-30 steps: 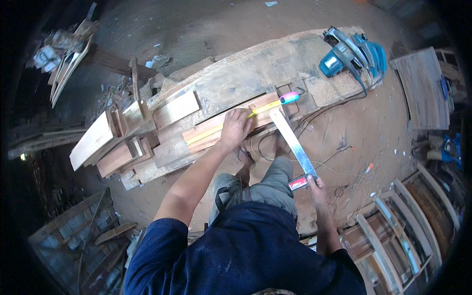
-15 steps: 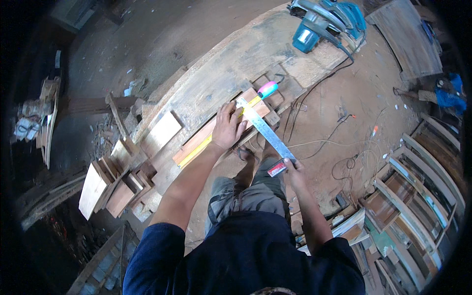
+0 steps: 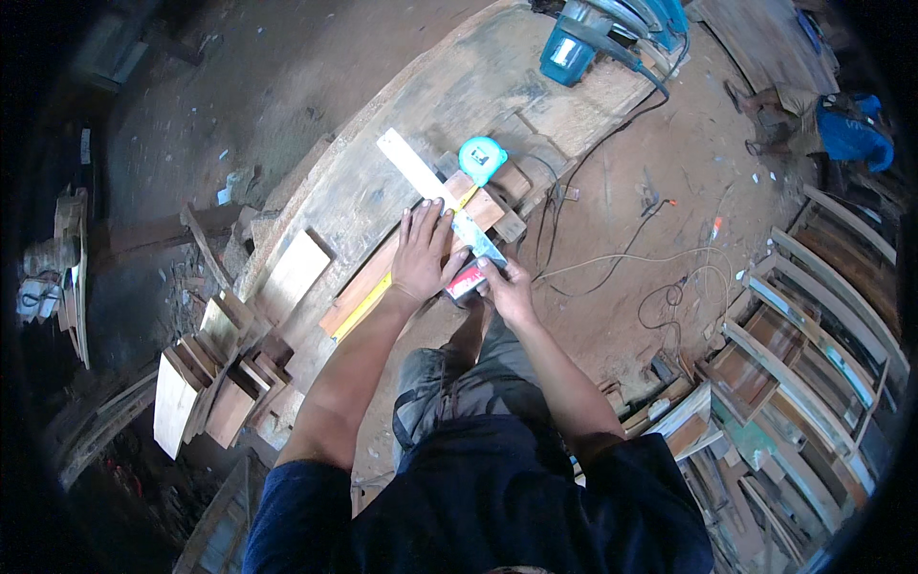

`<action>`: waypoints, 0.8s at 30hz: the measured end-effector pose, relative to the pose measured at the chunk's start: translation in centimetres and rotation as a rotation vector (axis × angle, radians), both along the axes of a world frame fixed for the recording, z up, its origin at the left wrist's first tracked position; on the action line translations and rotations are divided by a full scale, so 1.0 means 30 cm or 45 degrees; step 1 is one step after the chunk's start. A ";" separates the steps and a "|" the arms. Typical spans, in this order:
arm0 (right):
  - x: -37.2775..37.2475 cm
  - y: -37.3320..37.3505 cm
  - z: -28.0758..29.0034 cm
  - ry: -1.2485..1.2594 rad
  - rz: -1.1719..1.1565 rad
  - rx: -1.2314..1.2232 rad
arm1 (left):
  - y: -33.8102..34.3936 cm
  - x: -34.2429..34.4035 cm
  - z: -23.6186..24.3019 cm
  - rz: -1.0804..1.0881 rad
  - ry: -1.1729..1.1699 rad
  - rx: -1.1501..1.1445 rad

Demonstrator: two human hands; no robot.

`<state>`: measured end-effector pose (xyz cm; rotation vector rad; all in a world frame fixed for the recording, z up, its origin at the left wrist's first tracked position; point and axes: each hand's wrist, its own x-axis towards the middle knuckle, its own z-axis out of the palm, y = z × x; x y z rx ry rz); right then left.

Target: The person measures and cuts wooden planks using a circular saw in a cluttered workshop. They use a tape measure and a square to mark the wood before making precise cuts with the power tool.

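A wooden board [image 3: 358, 287] lies slantwise on the workbench, with a yellow tape measure blade [image 3: 364, 310] stretched along it. At its far end sits the tape measure's round teal case [image 3: 482, 159]. My left hand [image 3: 421, 256] rests flat on the board and the tape, fingers stretched out and open. In my right hand [image 3: 509, 292] is a try square, its red stock [image 3: 466, 282] held at the board's near edge between thumb and fingers. The square's metal blade [image 3: 413, 170] crosses the board and tape just past my left fingertips and sticks out over the far side.
A teal circular saw [image 3: 574, 48] stands at the workbench's [image 3: 478, 86] far end, its cord trailing down. Cut wood pieces [image 3: 215, 368] are stacked at the left, beside a pale board [image 3: 294, 273]. Cables [image 3: 660, 258] and wooden frames [image 3: 794, 335] lie right. Another person [image 3: 813, 124] is at far right.
My right hand has pushed the try square away and left, bringing its stock up to the board. The tape case has turned its teal face up. My left hand stays on the board.
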<state>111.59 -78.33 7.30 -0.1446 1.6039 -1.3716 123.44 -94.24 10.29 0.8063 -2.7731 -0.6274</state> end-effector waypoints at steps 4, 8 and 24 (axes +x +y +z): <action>0.001 -0.088 0.006 -0.012 -0.080 -0.030 | -0.009 0.003 -0.002 -0.033 -0.036 -0.020; -0.003 -0.098 -0.002 -0.032 -0.074 -0.049 | -0.015 0.007 -0.003 -0.064 -0.089 -0.024; -0.319 -0.333 0.272 1.118 0.195 -0.090 | -0.018 0.017 0.003 -0.092 -0.156 -0.014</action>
